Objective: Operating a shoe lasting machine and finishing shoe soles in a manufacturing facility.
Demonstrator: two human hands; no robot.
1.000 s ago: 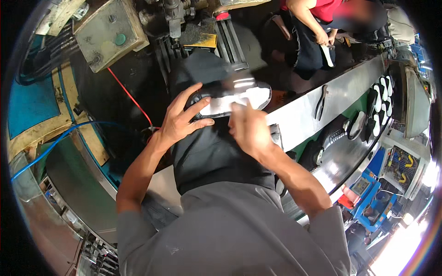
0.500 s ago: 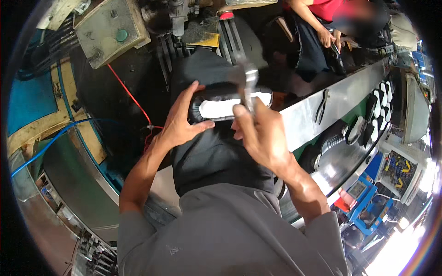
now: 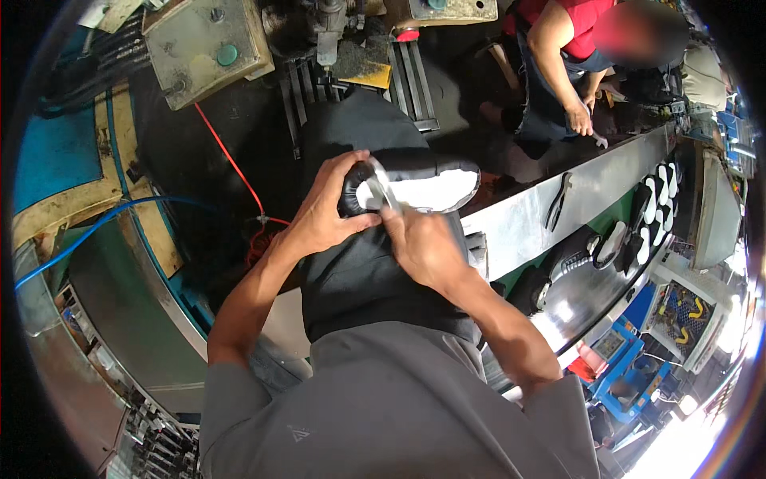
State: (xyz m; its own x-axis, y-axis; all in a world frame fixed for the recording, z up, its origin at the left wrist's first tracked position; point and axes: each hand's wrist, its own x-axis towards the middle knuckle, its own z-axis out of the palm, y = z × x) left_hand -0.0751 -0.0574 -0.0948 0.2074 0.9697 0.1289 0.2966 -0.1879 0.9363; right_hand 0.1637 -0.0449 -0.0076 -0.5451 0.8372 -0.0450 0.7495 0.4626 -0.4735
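Head view, grey metal bench (image 3: 558,209), black shoe (image 3: 423,180), machine-crowded workshop

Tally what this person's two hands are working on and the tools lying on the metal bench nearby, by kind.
Black shoe upper with white underside, gripped by left hand: 1
Thin shiny metal tool, held in right hand against the shoe: 1
Dark pliers lying on the grey metal bench: 1
Total: 3
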